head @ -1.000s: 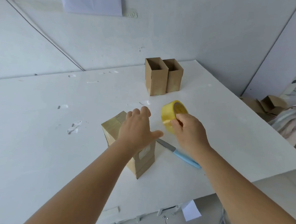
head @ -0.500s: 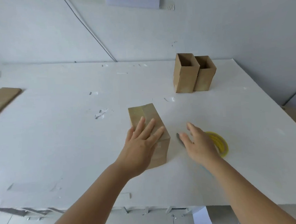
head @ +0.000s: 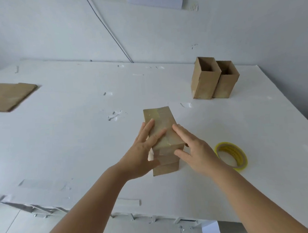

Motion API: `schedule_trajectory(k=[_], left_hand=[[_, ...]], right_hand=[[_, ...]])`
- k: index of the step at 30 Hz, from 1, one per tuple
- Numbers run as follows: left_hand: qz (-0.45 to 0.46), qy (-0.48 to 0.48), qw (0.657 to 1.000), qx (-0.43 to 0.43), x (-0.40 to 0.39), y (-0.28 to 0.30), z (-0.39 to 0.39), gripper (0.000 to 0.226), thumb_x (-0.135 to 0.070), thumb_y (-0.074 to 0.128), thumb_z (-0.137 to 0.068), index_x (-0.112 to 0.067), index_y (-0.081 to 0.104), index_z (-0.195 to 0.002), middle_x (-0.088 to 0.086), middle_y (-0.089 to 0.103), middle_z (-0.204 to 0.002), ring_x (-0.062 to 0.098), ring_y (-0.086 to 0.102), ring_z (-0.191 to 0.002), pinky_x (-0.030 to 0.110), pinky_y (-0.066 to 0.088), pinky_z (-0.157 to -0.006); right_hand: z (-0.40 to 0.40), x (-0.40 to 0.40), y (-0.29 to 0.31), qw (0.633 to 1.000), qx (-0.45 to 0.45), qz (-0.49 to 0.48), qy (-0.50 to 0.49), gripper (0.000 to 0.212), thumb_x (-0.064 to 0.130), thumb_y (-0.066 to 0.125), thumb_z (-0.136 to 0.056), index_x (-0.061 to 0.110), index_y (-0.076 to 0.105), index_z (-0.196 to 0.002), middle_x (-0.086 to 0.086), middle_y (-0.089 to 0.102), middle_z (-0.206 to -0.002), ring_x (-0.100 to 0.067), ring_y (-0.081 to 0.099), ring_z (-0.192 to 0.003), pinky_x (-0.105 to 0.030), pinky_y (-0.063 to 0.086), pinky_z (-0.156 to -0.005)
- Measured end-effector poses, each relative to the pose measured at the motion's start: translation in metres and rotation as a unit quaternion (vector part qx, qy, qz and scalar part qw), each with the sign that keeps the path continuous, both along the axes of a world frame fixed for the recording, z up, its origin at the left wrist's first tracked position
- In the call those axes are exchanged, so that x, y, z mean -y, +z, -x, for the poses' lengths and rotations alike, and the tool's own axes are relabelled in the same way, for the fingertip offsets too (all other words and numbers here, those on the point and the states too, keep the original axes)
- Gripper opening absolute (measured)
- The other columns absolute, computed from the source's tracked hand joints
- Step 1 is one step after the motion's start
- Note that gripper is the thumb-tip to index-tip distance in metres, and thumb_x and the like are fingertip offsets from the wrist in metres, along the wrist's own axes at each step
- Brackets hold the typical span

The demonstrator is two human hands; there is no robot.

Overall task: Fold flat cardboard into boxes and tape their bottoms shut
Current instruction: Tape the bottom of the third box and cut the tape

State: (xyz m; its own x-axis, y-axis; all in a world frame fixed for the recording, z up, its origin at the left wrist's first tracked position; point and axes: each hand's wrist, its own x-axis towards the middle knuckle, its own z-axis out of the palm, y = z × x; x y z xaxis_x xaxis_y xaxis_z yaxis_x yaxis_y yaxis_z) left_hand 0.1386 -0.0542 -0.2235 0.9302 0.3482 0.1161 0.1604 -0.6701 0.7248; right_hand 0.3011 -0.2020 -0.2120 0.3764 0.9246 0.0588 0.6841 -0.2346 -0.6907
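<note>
Pressing tape flat on the upturned cardboard box near the surface's front edge. Risk: uneven push tips the tall box or creases the tape, leaving the bottom seam loose. Left hand grip open, fingers straight on top; right hand open, touching its right side. Tape roll just right; two finished boxes far back.

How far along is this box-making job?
Done: two open-topped brown cardboard boxes stand side by side at the table's far right. In hand: a third brown box stands bottom-up, clear tape across it, the left hand and right hand pressing it; the yellow tape roll lies beside it. Left: flat brown cardboard waits at the far left.
</note>
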Motion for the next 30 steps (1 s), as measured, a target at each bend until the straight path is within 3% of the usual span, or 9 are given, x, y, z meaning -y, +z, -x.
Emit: schedule_trajectory(k=[4, 8, 10, 12, 15, 18, 22, 24, 30], left_hand=[[0.16, 0.078, 0.983, 0.052, -0.009, 0.015, 0.0, 0.099, -0.057, 0.068, -0.077, -0.042, 0.004, -0.151, -0.024, -0.01, -0.155, -0.003, 0.007, -0.143, 0.025, 0.026, -0.111], [0.075, 0.16, 0.984, -0.002, -0.017, 0.034, -0.031, 0.061, -0.04, 0.042, -0.098, -0.026, 0.017, -0.152, -0.003, -0.011, -0.16, 0.009, 0.002, -0.146, 0.024, 0.015, -0.111], [0.055, 0.148, 0.985, -0.067, -0.018, 0.037, -0.042, 0.055, -0.034, 0.037, -0.1, -0.022, 0.019, -0.151, 0.006, -0.007, -0.16, 0.015, 0.015, -0.145, 0.019, 0.018, -0.102], [0.103, 0.161, 0.979, -0.072, -0.02, 0.035, -0.045, 0.058, -0.032, 0.041, -0.099, -0.022, 0.016, -0.15, 0.005, 0.026, -0.153, 0.015, 0.045, -0.126, 0.014, 0.032, -0.094], [0.241, 0.187, 0.952, -0.006, -0.023, 0.036, -0.038, 0.053, -0.027, 0.054, -0.094, -0.028, 0.028, -0.141, -0.012, 0.058, -0.119, 0.001, 0.059, -0.1, 0.014, 0.047, -0.081], [0.283, 0.19, 0.939, 0.034, -0.028, 0.043, -0.035, 0.034, -0.019, 0.06, -0.088, -0.036, 0.05, -0.115, -0.006, 0.063, -0.119, 0.007, 0.062, -0.102, 0.024, 0.053, -0.082], [0.168, 0.204, 0.954, 0.145, -0.033, 0.067, -0.036, 0.065, -0.017, 0.061, -0.074, -0.049, 0.043, -0.127, -0.015, 0.047, -0.125, -0.003, 0.047, -0.116, 0.017, 0.043, -0.092], [0.165, 0.197, 0.948, 0.187, -0.034, 0.075, -0.036, 0.052, -0.012, 0.066, -0.077, -0.04, 0.047, -0.117, -0.013, 0.052, -0.123, -0.006, 0.047, -0.116, 0.02, 0.043, -0.094], [0.281, 0.25, 0.897, 0.231, -0.022, 0.076, -0.043, 0.049, -0.036, 0.077, -0.066, -0.028, 0.05, -0.106, -0.012, 0.06, -0.113, 0.002, 0.058, -0.111, 0.033, 0.051, -0.094]], right_hand=[[0.0, -0.007, 0.021, 0.992, -0.123, -0.002, -0.024, 0.078, 0.06, 0.059, -0.075, 0.053, 0.02, -0.143, 0.048, 0.034, -0.128, 0.014, 0.036, -0.124, -0.013, 0.033, -0.098], [0.0, -0.047, 0.039, 0.999, -0.045, 0.007, -0.011, 0.056, 0.042, 0.036, -0.099, 0.037, 0.014, -0.15, 0.018, 0.009, -0.157, -0.002, 0.013, -0.143, -0.023, 0.015, -0.111], [-0.002, -0.064, 0.044, 0.997, 0.007, 0.079, 0.0, 0.052, 0.036, 0.03, -0.101, 0.025, 0.015, -0.15, 0.016, 0.007, -0.158, -0.014, 0.022, -0.142, -0.025, 0.023, -0.105], [-0.006, -0.075, 0.045, 0.99, 0.001, 0.137, -0.024, 0.044, 0.035, 0.03, -0.1, 0.018, 0.026, -0.142, 0.005, 0.025, -0.151, -0.02, 0.042, -0.125, -0.029, 0.034, -0.093], [-0.012, -0.08, 0.044, 0.983, -0.109, 0.11, -0.093, 0.025, 0.035, 0.035, -0.095, 0.011, 0.043, -0.097, -0.006, 0.054, -0.09, -0.021, 0.051, -0.077, -0.034, 0.04, -0.069], [-0.016, -0.08, 0.044, 0.98, -0.165, 0.048, -0.1, 0.023, 0.027, 0.046, -0.091, 0.013, 0.058, -0.106, -0.005, 0.066, -0.101, -0.024, 0.063, -0.09, -0.044, 0.051, -0.084], [-0.013, -0.082, 0.054, 0.939, -0.3, -0.107, -0.132, 0.038, 0.031, 0.065, -0.077, 0.024, 0.054, -0.113, 0.011, 0.066, -0.114, -0.008, 0.064, -0.103, -0.041, 0.05, -0.095], [-0.01, -0.082, 0.059, 0.916, -0.326, -0.163, -0.167, 0.049, 0.047, 0.069, -0.067, 0.024, 0.053, -0.108, 0.009, 0.064, -0.115, -0.007, 0.062, -0.105, -0.037, 0.051, -0.093], [0.013, -0.083, 0.06, 0.91, -0.25, -0.239, -0.231, 0.04, 0.039, 0.077, -0.072, 0.032, 0.044, -0.093, 0.013, 0.058, -0.099, 0.004, 0.062, -0.083, -0.005, 0.043, -0.053]])
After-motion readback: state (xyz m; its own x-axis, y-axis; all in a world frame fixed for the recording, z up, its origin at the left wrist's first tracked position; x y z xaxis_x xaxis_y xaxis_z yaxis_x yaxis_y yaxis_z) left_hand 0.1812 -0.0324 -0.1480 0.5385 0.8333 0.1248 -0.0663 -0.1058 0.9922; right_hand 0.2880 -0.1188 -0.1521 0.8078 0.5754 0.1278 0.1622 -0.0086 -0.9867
